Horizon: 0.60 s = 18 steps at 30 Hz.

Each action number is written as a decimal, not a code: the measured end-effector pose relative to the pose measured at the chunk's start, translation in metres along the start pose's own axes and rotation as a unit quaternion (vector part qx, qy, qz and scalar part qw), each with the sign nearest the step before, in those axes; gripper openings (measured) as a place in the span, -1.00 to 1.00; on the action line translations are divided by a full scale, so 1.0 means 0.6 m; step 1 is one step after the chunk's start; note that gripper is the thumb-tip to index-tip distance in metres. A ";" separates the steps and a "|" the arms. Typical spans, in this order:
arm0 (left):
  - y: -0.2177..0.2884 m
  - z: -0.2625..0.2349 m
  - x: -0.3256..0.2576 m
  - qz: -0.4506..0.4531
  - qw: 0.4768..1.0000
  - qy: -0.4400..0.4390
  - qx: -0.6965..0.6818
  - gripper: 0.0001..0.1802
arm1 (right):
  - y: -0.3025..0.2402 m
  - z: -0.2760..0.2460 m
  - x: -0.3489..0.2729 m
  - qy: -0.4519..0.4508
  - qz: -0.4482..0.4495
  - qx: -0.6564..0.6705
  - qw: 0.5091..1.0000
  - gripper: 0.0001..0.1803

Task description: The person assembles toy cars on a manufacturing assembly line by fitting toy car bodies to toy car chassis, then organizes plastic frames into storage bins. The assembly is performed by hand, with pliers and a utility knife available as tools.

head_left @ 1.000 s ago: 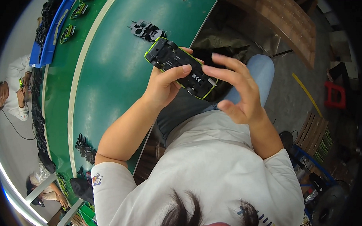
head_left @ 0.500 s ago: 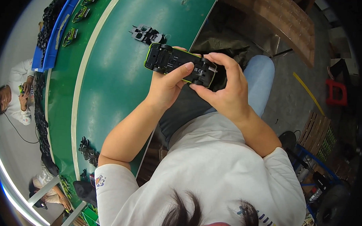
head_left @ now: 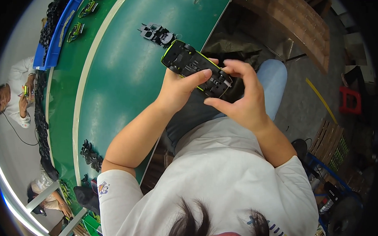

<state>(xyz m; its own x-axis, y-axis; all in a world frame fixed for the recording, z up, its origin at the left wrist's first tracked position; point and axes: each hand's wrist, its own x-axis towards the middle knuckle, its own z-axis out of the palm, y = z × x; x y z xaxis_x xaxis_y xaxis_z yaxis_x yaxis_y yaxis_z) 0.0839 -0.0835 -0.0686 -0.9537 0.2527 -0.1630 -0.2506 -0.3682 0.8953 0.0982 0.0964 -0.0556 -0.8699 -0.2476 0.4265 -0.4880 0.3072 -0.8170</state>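
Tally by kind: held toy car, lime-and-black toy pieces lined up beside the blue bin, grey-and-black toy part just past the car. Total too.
Held toy car, underside showing: 1
Lime-and-black toy pieces beside the blue bin: 3
Grey-and-black toy part: 1
Total: 5

Toy car [head_left: 180, 55] in left hand [head_left: 177, 89]; right hand [head_left: 244, 98] by its right end. Chassis part [head_left: 157, 34] on table [head_left: 110, 107], left of car; bin [head_left: 53, 57] farther left; stool [head_left: 350, 100] far right.

The toy car [head_left: 187, 59] partly hides the left hand [head_left: 176, 88]; left of the car, 1 blue bin [head_left: 51, 55] is cropped.
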 end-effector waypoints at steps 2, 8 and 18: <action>0.001 0.003 -0.003 0.003 1.000 0.005 -0.004 -0.64 | 0.020 -0.009 0.000 -0.003 0.110 0.145 0.983 -0.18; 0.000 0.000 -0.001 -0.030 0.999 0.013 -0.024 -0.61 | 0.042 -0.014 -0.009 -0.116 0.347 0.419 0.831 -0.60; 0.001 -0.001 0.001 -0.038 0.999 0.013 0.005 -0.64 | 0.029 -0.006 -0.010 -0.099 0.323 0.321 0.885 -0.71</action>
<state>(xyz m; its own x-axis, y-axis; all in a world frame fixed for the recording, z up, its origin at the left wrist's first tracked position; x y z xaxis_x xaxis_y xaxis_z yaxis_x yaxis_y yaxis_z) 0.0832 -0.0843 -0.0682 -0.9359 0.2563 -0.2416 -0.3213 -0.3400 0.8838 0.0947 0.1064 -0.0709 -0.8924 -0.3858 -0.2341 0.3023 -0.1259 -0.9449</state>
